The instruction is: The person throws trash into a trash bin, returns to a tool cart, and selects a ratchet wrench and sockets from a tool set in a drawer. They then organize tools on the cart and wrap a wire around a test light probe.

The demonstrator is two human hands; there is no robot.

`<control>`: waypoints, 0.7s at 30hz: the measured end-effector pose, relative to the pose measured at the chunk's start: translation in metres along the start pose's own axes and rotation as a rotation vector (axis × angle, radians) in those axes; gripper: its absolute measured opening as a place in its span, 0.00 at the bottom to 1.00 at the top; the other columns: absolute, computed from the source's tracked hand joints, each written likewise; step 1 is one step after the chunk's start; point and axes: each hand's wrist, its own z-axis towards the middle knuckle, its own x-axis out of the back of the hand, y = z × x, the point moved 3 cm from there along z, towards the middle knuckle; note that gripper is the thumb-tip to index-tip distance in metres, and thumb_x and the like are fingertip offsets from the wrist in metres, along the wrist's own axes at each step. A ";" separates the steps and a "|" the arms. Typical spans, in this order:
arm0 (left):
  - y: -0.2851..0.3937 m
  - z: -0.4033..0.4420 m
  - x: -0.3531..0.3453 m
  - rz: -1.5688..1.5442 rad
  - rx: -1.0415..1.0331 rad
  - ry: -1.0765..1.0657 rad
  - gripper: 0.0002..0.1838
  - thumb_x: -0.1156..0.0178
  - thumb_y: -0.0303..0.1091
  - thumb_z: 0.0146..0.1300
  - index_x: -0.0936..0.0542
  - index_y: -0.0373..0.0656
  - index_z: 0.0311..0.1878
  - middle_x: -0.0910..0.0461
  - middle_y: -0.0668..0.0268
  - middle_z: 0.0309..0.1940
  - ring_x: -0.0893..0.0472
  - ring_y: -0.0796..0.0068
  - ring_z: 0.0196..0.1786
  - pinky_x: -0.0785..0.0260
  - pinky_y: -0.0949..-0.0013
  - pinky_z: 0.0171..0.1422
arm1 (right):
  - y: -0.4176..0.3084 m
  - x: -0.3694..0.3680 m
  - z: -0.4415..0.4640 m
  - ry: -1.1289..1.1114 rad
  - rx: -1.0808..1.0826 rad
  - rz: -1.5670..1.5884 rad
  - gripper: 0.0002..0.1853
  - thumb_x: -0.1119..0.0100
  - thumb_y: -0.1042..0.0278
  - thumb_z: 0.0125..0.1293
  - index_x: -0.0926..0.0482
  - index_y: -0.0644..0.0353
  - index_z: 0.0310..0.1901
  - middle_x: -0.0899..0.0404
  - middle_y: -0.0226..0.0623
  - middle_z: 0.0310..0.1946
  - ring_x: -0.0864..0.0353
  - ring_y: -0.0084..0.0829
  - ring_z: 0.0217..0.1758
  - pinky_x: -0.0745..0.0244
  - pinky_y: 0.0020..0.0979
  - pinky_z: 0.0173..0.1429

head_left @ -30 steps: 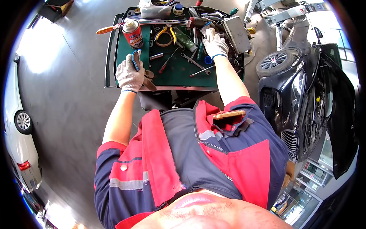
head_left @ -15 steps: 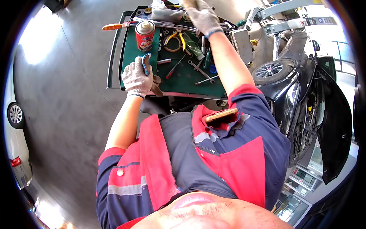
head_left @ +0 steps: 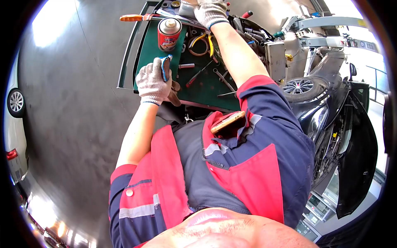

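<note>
My left hand [head_left: 153,84], in a pale knitted glove, is closed around a blue-edged object [head_left: 166,68] at the left front of the green worktop [head_left: 145,53]. A brown item [head_left: 174,94] shows beneath its palm side. Just behind stands a red spray can [head_left: 169,35], upright and not touched. My right hand [head_left: 210,12], also gloved, reaches to the far side of the worktop at the top edge of the view; its fingertips are partly cut off, and what they hold is unclear. Yellow-handled pliers [head_left: 211,45] lie nearest below it.
A screwdriver [head_left: 198,75], a wrench [head_left: 223,79] and a metal socket piece [head_left: 186,65] lie on the worktop. An orange-handled tool [head_left: 131,17] juts past its left edge. A grey metal case [head_left: 276,61] stands at right, beside a black car [head_left: 314,111] with open panels.
My right hand has moved from the tools at the right of the worktop to its far side, further left. My left hand keeps its hold. The view has shifted, so the worktop appears further right.
</note>
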 end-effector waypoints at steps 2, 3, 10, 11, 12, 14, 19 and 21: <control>0.000 0.000 -0.002 -0.003 -0.016 0.003 0.28 0.29 0.43 0.58 0.21 0.46 0.62 0.17 0.59 0.44 0.18 0.51 0.49 0.26 0.49 0.58 | 0.002 0.009 0.011 -0.152 -0.278 0.146 0.18 0.50 0.65 0.71 0.11 0.54 0.52 0.13 0.53 0.53 0.14 0.50 0.59 0.22 0.48 0.67; 0.002 0.001 0.001 -0.005 -0.038 0.031 0.29 0.28 0.43 0.59 0.21 0.46 0.62 0.17 0.58 0.45 0.17 0.51 0.50 0.26 0.49 0.58 | 0.002 0.017 0.020 -0.276 -0.186 0.075 0.18 0.50 0.65 0.72 0.11 0.55 0.52 0.13 0.53 0.53 0.13 0.50 0.58 0.20 0.48 0.65; 0.003 0.000 -0.009 0.048 -0.037 0.039 0.27 0.30 0.46 0.59 0.22 0.51 0.61 0.17 0.60 0.45 0.18 0.50 0.50 0.26 0.49 0.58 | 0.047 -0.050 0.014 -0.296 0.050 0.187 0.19 0.55 0.63 0.76 0.14 0.60 0.54 0.13 0.58 0.48 0.12 0.54 0.53 0.18 0.47 0.60; 0.003 0.000 -0.008 0.050 -0.035 0.023 0.27 0.30 0.46 0.60 0.22 0.51 0.61 0.17 0.59 0.45 0.18 0.50 0.50 0.26 0.48 0.58 | 0.045 -0.037 0.003 -0.265 0.045 0.236 0.19 0.54 0.64 0.76 0.15 0.60 0.55 0.13 0.58 0.47 0.12 0.55 0.52 0.18 0.47 0.59; 0.003 0.000 -0.008 0.059 -0.045 0.036 0.27 0.30 0.46 0.60 0.22 0.51 0.61 0.17 0.59 0.45 0.17 0.50 0.50 0.26 0.48 0.58 | 0.037 -0.012 -0.010 -0.232 0.042 0.284 0.18 0.54 0.64 0.76 0.15 0.60 0.55 0.13 0.59 0.46 0.12 0.55 0.51 0.18 0.46 0.59; 0.002 0.000 -0.011 0.074 -0.063 0.063 0.27 0.30 0.45 0.60 0.22 0.51 0.62 0.17 0.59 0.45 0.17 0.50 0.50 0.26 0.48 0.58 | 0.023 0.031 -0.050 -0.206 0.024 0.317 0.28 0.40 0.41 0.70 0.15 0.58 0.56 0.12 0.57 0.49 0.12 0.51 0.57 0.20 0.45 0.65; 0.005 0.000 -0.011 0.124 -0.059 0.020 0.27 0.31 0.45 0.62 0.22 0.50 0.63 0.16 0.58 0.46 0.17 0.49 0.50 0.26 0.48 0.59 | 0.007 0.011 -0.119 -0.718 -0.451 0.220 0.51 0.46 0.22 0.66 0.25 0.67 0.70 0.26 0.61 0.71 0.25 0.52 0.74 0.30 0.46 0.76; 0.000 0.000 -0.015 0.129 -0.037 -0.046 0.28 0.33 0.47 0.65 0.22 0.48 0.66 0.16 0.56 0.50 0.18 0.49 0.55 0.28 0.48 0.63 | -0.007 -0.013 -0.125 -0.681 -0.507 0.106 0.49 0.47 0.25 0.67 0.25 0.65 0.71 0.29 0.63 0.72 0.27 0.53 0.76 0.33 0.50 0.77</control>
